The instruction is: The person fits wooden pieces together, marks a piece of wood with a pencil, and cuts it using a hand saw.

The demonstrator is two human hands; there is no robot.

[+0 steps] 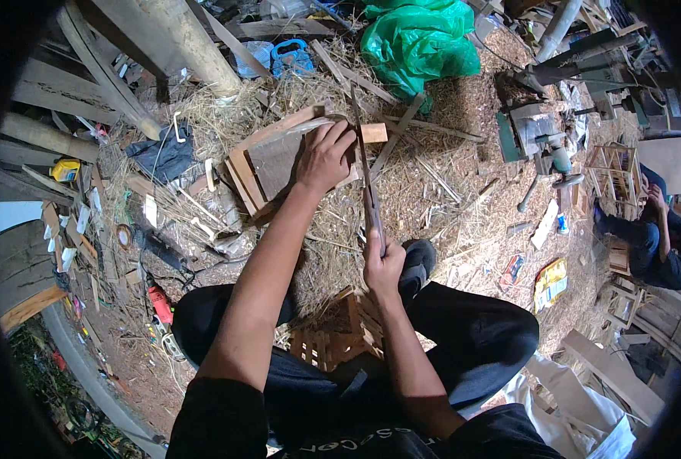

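Observation:
My right hand [384,262] is closed round the handle of a handsaw [365,164], whose narrow blade points away from me. The blade lies across a light wooden strip [373,133], and the strip's short end sticks out to the right of it. With bent fingers my left hand [327,157] grips the strip just left of the blade, hiding most of it. Under that hand is a low wooden frame with a dark board [273,167] on the ground. Between my legs stands a small slatted wooden piece [340,333].
Straw and wood shavings cover the ground. A red power tool [159,303] lies by my left knee. Ahead is a green plastic sheet [420,50]. A bench vise [558,161] stands to the right, with a yellow packet [550,284] nearer me. Another person [654,229] sits far right.

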